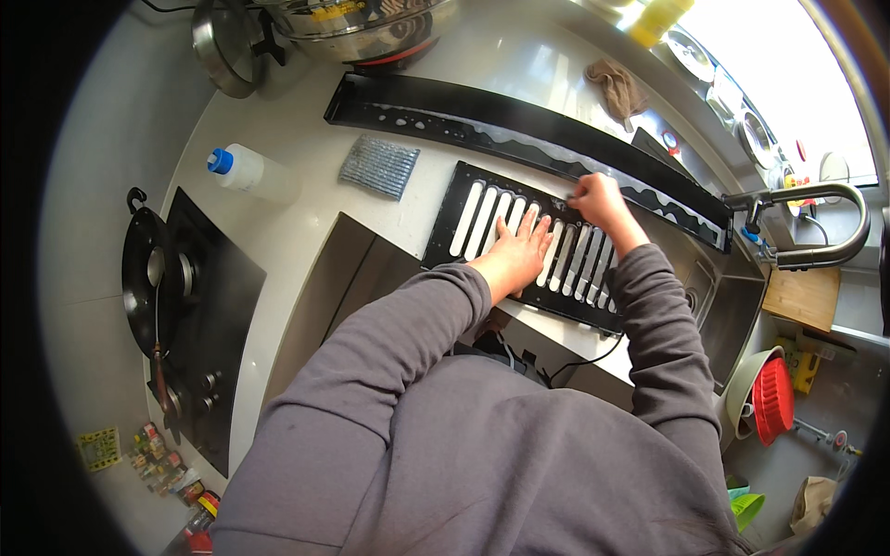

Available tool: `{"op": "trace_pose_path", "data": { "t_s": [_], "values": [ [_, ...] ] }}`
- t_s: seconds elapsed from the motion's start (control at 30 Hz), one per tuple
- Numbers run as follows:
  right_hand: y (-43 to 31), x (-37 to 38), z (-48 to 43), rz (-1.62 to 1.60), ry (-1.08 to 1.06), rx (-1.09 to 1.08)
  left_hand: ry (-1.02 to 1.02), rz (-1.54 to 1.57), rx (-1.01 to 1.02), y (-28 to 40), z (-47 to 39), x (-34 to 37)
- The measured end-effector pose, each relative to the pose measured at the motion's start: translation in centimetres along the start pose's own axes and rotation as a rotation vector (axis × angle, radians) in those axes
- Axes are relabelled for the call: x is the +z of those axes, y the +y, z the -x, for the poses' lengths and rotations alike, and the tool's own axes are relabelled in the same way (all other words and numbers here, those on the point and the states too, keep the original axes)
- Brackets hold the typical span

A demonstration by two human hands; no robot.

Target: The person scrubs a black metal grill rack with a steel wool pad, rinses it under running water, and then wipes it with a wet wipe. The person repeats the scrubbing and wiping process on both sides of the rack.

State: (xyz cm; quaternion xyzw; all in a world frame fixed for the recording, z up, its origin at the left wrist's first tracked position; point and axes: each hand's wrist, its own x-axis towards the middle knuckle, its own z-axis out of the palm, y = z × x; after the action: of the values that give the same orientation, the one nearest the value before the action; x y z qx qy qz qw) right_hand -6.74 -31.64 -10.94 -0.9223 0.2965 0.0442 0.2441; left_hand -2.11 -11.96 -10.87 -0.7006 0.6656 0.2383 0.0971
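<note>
A black slotted panel [445, 233], wet in places, lies on the pale countertop, its right end reaching over the sink's edge. Flat on its middle rests my left hand [518, 254], fingers spread over the slots. My right hand [599, 201] is closed at the panel's far edge around something small and dark, perhaps a scouring pad; most of it is hidden by the fingers. Behind the panel stretches a long black metal tray [480, 115] with suds along its inside. A grey-blue ribbed cloth or pad [379, 167] lies left of the panel.
At left are a white bottle with a blue cap [243, 167] and a black hob [215, 306] holding a wok [139, 278]. The steel sink [730, 313] and its faucet [827, 257] are at right. A brown cloth [617, 90] and a steel pot [348, 35] sit farther back.
</note>
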Motion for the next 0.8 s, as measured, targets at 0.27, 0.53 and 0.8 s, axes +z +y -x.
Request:
{"op": "trace_pose_path", "data": {
  "t_s": [0.27,0.53,0.8],
  "values": [
    [3.1,2.0,1.4,-0.221,0.22,-0.393,-0.01,0.002,-0.009,0.1,0.0,-0.2],
    [4.1,1.9,3.2,-0.089,0.268,-0.25,-0.043,-0.011,-0.005,0.4,0.0,-0.8],
    [3.4,3.0,4.3,-0.08,0.316,-0.257,-0.036,-0.002,-0.004,0.3,0.0,-0.8]
  ]
}}
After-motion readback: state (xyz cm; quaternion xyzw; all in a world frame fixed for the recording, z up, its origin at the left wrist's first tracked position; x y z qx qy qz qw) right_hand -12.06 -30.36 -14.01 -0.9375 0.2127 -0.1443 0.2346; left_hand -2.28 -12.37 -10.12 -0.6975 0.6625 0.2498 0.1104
